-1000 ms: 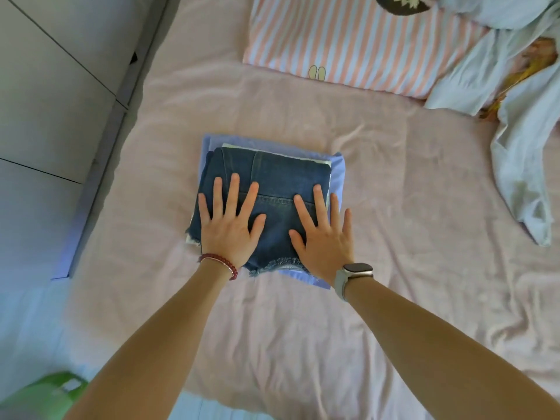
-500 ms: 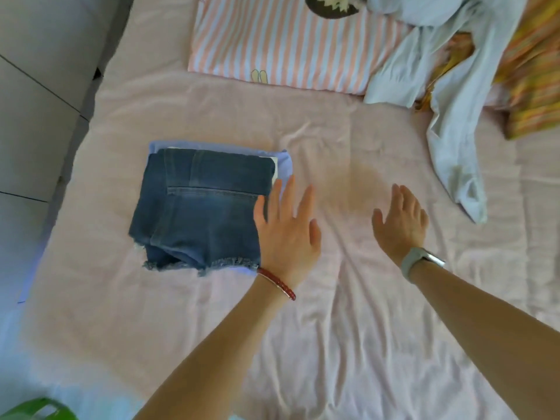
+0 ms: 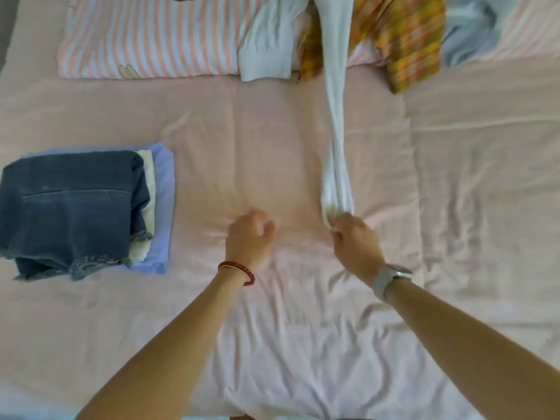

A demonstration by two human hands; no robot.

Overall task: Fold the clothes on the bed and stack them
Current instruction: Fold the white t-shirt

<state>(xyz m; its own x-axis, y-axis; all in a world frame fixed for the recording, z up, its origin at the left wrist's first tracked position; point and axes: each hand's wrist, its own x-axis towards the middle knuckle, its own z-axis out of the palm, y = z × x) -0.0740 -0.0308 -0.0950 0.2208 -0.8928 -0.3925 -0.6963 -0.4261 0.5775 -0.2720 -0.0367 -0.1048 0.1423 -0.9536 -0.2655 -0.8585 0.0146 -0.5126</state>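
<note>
Both hands have left the folded stack [image 3: 85, 207]. Right hand [image 3: 353, 242] now pinches the white garment [image 3: 335, 116], dragging it nearer; left hand [image 3: 250, 239] loosely curled, empty. Next fold beginning.

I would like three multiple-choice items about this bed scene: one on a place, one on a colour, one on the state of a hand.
1. Where is the folded stack?
A. left of both hands
B. on the striped pillow
C. right of the right hand

2. What colour is the top garment of the stack?
A. yellow
B. dark blue
C. pink

3. What is the right hand doing?
A. lying flat on the sheet
B. gripping the end of the white garment
C. pressing on the stack

Answers:
1 A, the stack lies at the left edge of the bed.
2 B, denim shorts lie on top.
3 B, its fingers close round the bunched cloth.
</note>
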